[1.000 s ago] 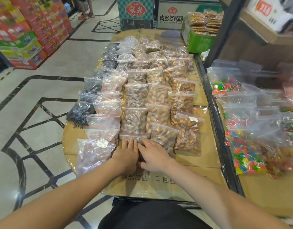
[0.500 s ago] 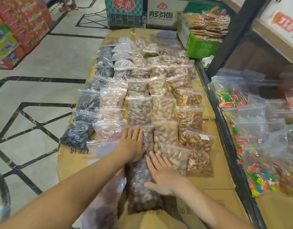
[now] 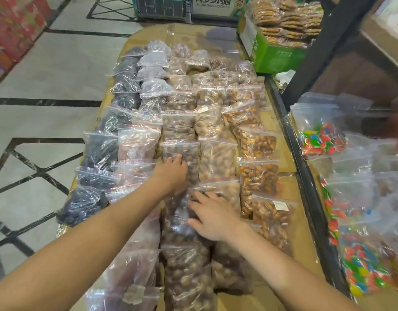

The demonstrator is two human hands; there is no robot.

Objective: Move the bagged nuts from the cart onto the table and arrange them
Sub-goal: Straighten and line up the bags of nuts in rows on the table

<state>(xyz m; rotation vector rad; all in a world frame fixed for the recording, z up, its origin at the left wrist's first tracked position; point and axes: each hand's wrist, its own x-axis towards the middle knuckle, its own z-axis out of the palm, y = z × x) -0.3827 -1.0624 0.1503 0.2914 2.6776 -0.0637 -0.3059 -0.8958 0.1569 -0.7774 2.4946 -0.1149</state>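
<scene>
Head view: bagged nuts [image 3: 216,158] in rows on cardboard-covered bench [image 3: 303,250].
Left hand [image 3: 171,173] and right hand [image 3: 212,217] flat on bags, fingers spread, gripping nothing; "肉多多烤肠" on box [image 3: 212,2] behind.

Nearest nut bags [image 3: 189,286] run off the bottom edge; left hand [image 3: 171,173] fingers tuck under clear plastic, grip unreadable; candy bags [image 3: 361,265] at right smear into blur; cardboard surface [image 3: 303,250] mostly buried under bags.

bags [image 3: 179,129]: clear, red zip lines | nuts [image 3: 258,142]: brown, tan, black | counter [image 3: 303,234]: tan cardboard | box [image 3: 276,57]: green | floor [image 3: 47,122]: grey, black lines
</scene>
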